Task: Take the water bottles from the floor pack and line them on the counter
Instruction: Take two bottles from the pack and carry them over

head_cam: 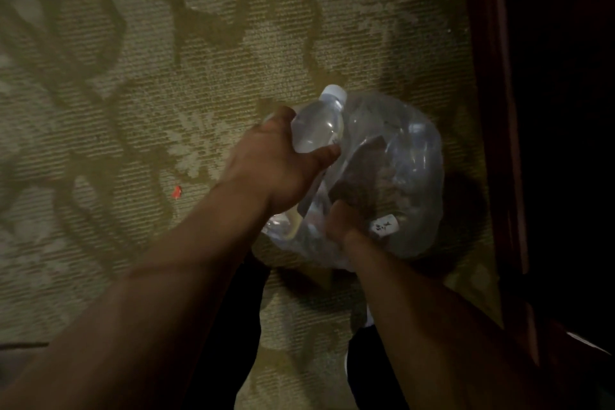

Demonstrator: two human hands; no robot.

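Water bottle [317, 130] — left hand [276, 163] grips it — label writing unreadable.

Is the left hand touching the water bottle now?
Touching. The head view shows the left hand wrapped around the water bottle, thumb and fingers pressed against its clear body.

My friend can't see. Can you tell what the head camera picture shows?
A person's left hand grips a clear water bottle with a white cap, pulling it from a plastic pack on patterned carpet. The right hand grips the pack's wrap.
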